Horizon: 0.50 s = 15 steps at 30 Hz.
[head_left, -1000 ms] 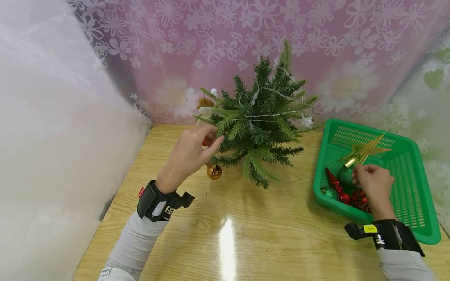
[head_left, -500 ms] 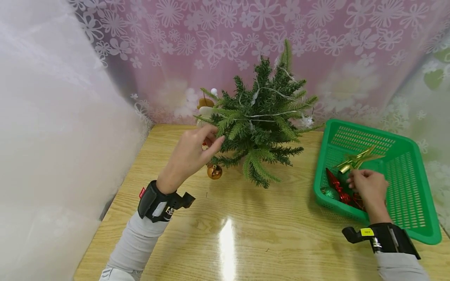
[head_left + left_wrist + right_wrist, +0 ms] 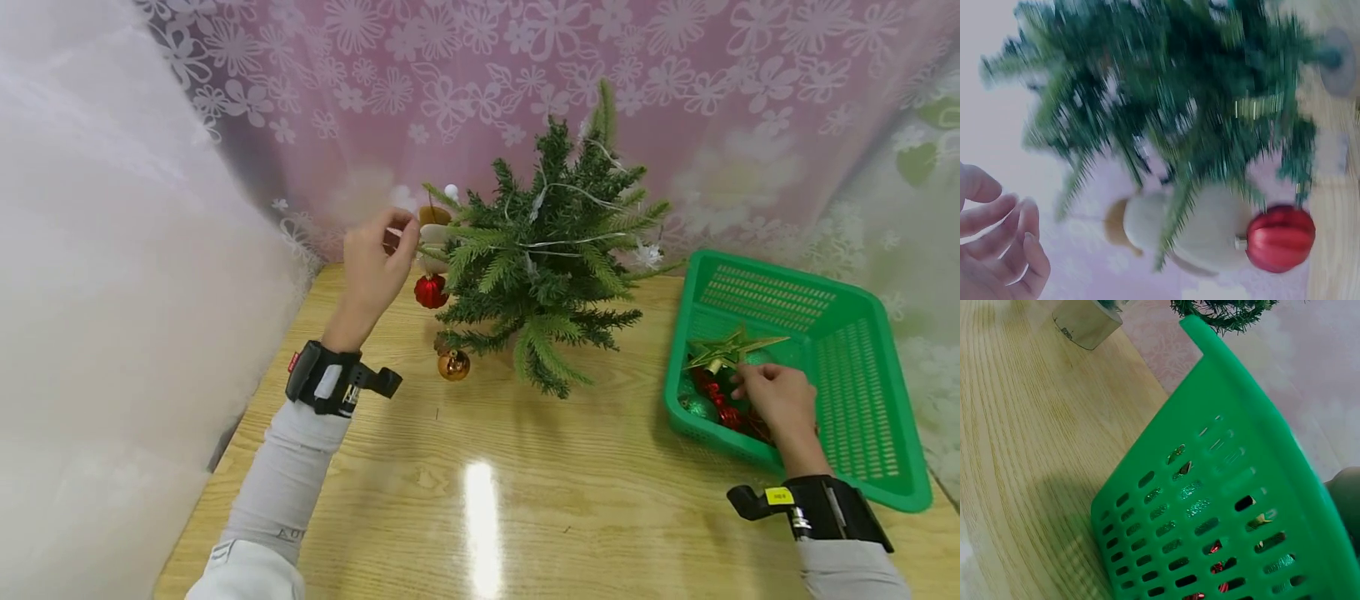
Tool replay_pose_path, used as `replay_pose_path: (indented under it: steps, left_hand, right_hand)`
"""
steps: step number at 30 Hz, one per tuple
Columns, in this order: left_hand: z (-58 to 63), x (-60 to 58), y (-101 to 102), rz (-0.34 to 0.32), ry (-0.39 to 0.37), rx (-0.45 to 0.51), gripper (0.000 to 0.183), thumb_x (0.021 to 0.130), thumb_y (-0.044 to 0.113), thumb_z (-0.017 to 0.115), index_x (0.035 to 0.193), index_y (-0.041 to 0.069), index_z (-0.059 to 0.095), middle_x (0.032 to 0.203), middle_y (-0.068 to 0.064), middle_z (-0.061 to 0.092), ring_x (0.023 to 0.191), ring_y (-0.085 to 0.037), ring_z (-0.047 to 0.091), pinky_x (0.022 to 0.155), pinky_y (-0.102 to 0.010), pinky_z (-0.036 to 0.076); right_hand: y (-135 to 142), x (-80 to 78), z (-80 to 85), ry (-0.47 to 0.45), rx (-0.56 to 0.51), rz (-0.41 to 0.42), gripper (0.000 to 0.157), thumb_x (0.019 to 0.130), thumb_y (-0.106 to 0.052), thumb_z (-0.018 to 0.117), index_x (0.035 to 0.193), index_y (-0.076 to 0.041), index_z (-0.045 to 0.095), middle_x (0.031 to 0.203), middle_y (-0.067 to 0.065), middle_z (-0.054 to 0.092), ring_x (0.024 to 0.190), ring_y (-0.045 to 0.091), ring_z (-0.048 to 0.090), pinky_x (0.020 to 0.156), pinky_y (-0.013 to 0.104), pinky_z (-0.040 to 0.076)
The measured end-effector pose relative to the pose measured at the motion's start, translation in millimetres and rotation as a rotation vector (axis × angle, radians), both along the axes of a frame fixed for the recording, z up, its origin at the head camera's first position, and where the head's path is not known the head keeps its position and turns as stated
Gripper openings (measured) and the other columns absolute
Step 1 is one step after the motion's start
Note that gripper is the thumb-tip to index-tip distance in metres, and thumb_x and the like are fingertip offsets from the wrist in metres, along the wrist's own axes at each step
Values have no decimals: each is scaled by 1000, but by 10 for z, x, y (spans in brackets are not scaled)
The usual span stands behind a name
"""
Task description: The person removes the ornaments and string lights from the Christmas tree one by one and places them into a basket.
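Note:
In the head view my left hand (image 3: 375, 258) is at the left side of a small artificial Christmas tree (image 3: 555, 242). Its fingers are loosely bent with nothing between them, as the left wrist view also shows. Just right of it hang a white and brown figure (image 3: 1204, 231) and a red ribbed ball (image 3: 431, 292). A gold ball (image 3: 453, 365) hangs lower. My right hand (image 3: 783, 404) reaches into a green basket (image 3: 892, 400), fingertips beside the base of a gold star (image 3: 738, 346). Whether they pinch anything is hidden.
Inside the basket lie a red shiny ornament (image 3: 723, 408) and a green glittery ball (image 3: 699, 407). A clear light string (image 3: 577, 242) winds round the tree. The wooden table (image 3: 585, 500) meets a pink floral curtain (image 3: 360, 100) behind.
My left hand has drawn back from the branches, up and left, and the red ball shows fully. My right hand has shifted slightly left, and the gold star has tipped down and left.

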<state>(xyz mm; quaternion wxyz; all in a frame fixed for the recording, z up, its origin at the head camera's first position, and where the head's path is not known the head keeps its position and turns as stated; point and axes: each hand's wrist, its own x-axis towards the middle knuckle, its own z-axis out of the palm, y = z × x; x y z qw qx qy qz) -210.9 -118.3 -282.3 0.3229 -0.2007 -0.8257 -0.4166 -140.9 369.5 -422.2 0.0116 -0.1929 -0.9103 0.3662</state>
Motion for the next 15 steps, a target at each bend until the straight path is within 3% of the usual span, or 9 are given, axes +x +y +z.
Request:
replay_pose_path:
  steps: [3, 7, 11, 14, 15]
  left_hand:
    - [55, -179, -81, 52, -115, -13, 25, 100, 14, 50, 117, -2, 60, 111, -17, 63, 83, -27, 63, 70, -34, 50]
    - [134, -404, -96, 42, -278, -88, 38, 102, 21, 45, 137, 6, 46, 133, -17, 47, 101, -28, 56, 79, -39, 48]
    - [172, -550, -47, -12, -376, -193, 43, 104, 24, 41, 144, 11, 40, 139, -17, 44, 111, -31, 55, 86, -42, 48]
    - [182, -582, -54, -55, -410, -240, 43, 105, 23, 41, 145, 8, 40, 138, -18, 47, 110, -35, 56, 89, -45, 47]
    - [179, -590, -66, -73, -419, -239, 42, 105, 23, 41, 144, 8, 41, 137, -20, 48, 110, -36, 56, 90, -46, 47]
  right_hand:
    - [-6, 7, 23, -5, 32, 24, 56, 101, -43, 40, 103, 4, 69, 63, 6, 64, 44, 20, 36, 40, 33, 27]
    - [27, 70, 0, -2, 14, 42, 58, 101, -46, 39, 103, 4, 69, 62, 6, 63, 48, 26, 47, 40, 34, 33]
    - [30, 191, -8, 71, 44, 25, 56, 102, -44, 40, 100, 3, 71, 60, 6, 62, 44, 27, 48, 37, 35, 34]
    - [-59, 263, 72, 150, 99, 27, 54, 103, -38, 38, 104, 6, 69, 58, 3, 60, 39, 21, 42, 36, 34, 31]
    - [-85, 272, 93, 175, 107, 24, 54, 103, -38, 38, 103, 5, 69, 56, 3, 59, 40, 20, 41, 42, 33, 32]
